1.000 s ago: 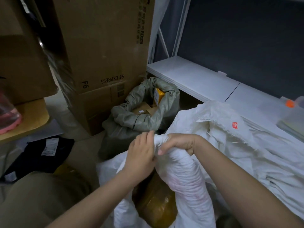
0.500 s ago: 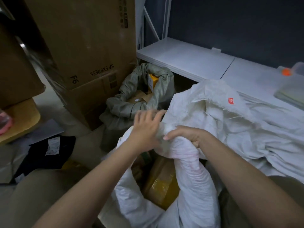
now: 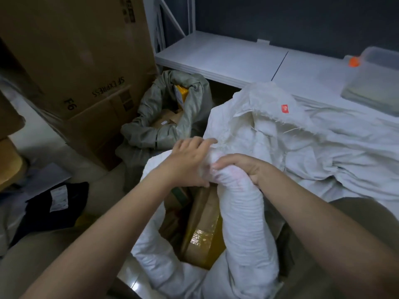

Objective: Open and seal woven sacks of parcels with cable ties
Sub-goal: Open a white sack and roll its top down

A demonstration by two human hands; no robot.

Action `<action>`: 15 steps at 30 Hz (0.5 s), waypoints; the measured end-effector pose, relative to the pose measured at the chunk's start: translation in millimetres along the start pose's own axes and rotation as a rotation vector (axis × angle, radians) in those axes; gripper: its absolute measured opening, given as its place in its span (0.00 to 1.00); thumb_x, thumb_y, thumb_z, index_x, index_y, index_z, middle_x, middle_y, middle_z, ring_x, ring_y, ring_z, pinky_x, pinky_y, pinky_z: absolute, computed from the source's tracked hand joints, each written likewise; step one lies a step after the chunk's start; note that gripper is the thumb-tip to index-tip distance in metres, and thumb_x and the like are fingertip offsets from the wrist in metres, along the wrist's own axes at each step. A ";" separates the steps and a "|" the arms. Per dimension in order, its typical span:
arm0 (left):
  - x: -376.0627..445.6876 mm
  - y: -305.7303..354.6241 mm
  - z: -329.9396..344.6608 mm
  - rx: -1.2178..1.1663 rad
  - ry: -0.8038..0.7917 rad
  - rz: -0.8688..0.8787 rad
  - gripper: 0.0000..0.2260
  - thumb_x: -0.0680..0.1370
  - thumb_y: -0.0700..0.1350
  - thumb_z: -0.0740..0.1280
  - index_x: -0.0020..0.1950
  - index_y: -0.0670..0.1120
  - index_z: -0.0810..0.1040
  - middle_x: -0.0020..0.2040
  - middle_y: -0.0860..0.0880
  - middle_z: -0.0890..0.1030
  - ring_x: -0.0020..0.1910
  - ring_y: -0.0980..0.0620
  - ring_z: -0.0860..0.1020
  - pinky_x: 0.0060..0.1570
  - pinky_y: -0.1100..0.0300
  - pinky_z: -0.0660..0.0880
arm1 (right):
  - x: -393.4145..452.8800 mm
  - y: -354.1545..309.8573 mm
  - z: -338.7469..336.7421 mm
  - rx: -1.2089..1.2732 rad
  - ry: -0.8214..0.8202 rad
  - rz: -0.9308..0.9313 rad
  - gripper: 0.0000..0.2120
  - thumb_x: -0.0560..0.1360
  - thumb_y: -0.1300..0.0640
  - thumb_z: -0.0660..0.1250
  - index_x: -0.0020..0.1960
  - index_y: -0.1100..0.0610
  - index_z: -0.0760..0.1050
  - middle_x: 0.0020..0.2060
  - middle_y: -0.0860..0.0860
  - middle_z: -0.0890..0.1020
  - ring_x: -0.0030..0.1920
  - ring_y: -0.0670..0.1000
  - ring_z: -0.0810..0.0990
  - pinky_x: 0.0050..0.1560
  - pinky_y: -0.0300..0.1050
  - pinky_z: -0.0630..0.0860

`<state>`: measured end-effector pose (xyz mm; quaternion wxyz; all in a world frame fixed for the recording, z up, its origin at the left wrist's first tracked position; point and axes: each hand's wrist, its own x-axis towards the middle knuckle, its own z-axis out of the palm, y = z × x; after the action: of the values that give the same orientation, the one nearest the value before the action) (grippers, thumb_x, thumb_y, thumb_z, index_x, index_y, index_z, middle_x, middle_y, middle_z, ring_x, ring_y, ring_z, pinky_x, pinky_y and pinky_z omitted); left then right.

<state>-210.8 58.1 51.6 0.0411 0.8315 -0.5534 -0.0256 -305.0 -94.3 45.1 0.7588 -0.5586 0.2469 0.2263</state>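
Note:
A white woven sack (image 3: 244, 225) stands open in front of me, its mouth rolled down into a thick rim. Brown and yellow taped parcels (image 3: 203, 229) show inside it. My right hand (image 3: 239, 169) grips the bunched far rim of the sack. My left hand (image 3: 190, 162) lies on the same rim just to its left, fingers spread over the cloth and thumb underneath. Behind it a grey-green woven sack (image 3: 164, 126) sits open with its rim rolled down and parcels inside. No cable tie is visible.
Empty white sacks (image 3: 302, 143) lie piled on the right over a low white shelf (image 3: 220, 55). Large cardboard boxes (image 3: 82, 61) stand at the left. A dark parcel with a label (image 3: 58, 201) lies on the floor. A clear plastic box (image 3: 375, 83) sits far right.
My left hand has shifted from a closed grip to lying spread over the rim, reaching further along it. My right hand keeps its hold. The view has tilted down.

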 end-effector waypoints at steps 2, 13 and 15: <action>3.6 10.2 11.5 -0.064 0.135 0.112 0.25 0.67 0.52 0.74 0.58 0.43 0.71 0.48 0.45 0.76 0.48 0.41 0.76 0.42 0.52 0.70 | -0.3 -2.1 3.6 -0.319 0.044 0.022 0.20 0.68 0.55 0.73 0.57 0.62 0.74 0.50 0.57 0.80 0.51 0.53 0.79 0.53 0.46 0.77; 20.3 -1.0 -10.6 -0.007 -0.024 -0.098 0.33 0.71 0.54 0.71 0.72 0.51 0.61 0.67 0.47 0.67 0.69 0.44 0.64 0.68 0.46 0.59 | -2.0 4.4 -6.9 0.018 0.082 -0.146 0.23 0.65 0.60 0.74 0.58 0.64 0.76 0.42 0.59 0.83 0.40 0.54 0.83 0.41 0.47 0.79; 23.2 9.2 -1.8 0.126 0.043 0.095 0.35 0.71 0.54 0.70 0.74 0.47 0.61 0.66 0.46 0.68 0.68 0.44 0.65 0.69 0.48 0.54 | -1.7 -5.1 -7.7 0.003 0.036 -0.137 0.25 0.63 0.59 0.75 0.59 0.64 0.74 0.44 0.60 0.83 0.43 0.55 0.84 0.45 0.50 0.80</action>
<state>-210.1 33.2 54.4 0.0014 0.8056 -0.5917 0.0291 -304.1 -103.2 48.0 0.7689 -0.5770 0.2220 0.1631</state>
